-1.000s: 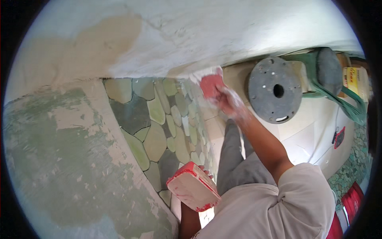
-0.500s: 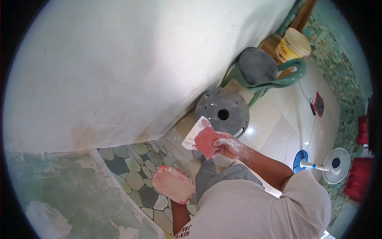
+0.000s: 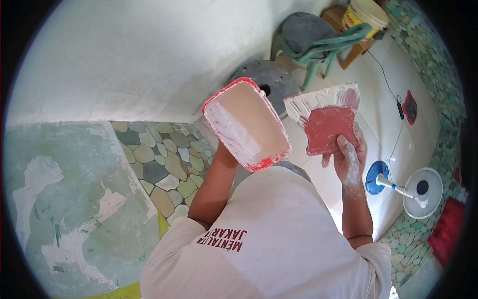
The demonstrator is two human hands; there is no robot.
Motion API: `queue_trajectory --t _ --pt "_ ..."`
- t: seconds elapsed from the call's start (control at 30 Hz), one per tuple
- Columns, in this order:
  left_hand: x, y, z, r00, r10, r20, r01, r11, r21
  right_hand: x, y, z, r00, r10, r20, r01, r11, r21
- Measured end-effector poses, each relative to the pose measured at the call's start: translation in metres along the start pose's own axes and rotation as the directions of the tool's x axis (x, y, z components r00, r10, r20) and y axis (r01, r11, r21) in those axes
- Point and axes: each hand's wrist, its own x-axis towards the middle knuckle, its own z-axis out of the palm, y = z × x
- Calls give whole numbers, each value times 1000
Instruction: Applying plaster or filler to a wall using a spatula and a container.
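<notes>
My left hand (image 3: pixel 222 150), mostly hidden behind a rectangular red-rimmed tub (image 3: pixel 256 122), holds it up, its inside showing pale filler smeared along the left side. My right hand (image 3: pixel 347 154), dusted white, grips a flat red scraper (image 3: pixel 327 127) with its thumb across the face. The scraper's wide upper edge is coated in white paste. The two tools are held side by side at chest height, slightly apart.
A white wall (image 3: pixel 119 60) borders pebble-pattern tiles (image 3: pixel 172 164) and a patchy green surface (image 3: pixel 69 189). A grey perforated disc (image 3: pixel 249 70), green chair (image 3: pixel 308 60) with grey pad, bucket (image 3: pixel 359 17) on a wooden piece, standing fan (image 3: pixel 422 193), cable and red fabric (image 3: pixel 445 234) surround the light floor.
The tub has come up from low left to beside the scraper. My right hand has left the wall and drawn back toward me, scraper now paste-edge up. The view has turned.
</notes>
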Motion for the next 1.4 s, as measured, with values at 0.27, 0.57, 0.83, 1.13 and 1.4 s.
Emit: queue_trajectory --t 0.27,0.57,0.83,1.13,1.4 --pt "5 -73 47 989 -70 131 -58 631 773 -87 -68 -28 925 -281 255 366 837 -408" --pt "-11 -88 83 952 -212 220 234 969 -82 -111 -104 -25 950 -38 309 233 744 -626" --pt "-19 -81 81 967 -151 203 159 987 -23 -117 -116 -14 940 60 336 172 766 -619" --pt "-25 -55 69 979 -74 190 72 997 15 -112 -94 9 957 152 247 16 824 -567" --pt "-28 -35 59 984 -21 177 14 999 43 -101 -77 26 927 91 363 177 748 -640"
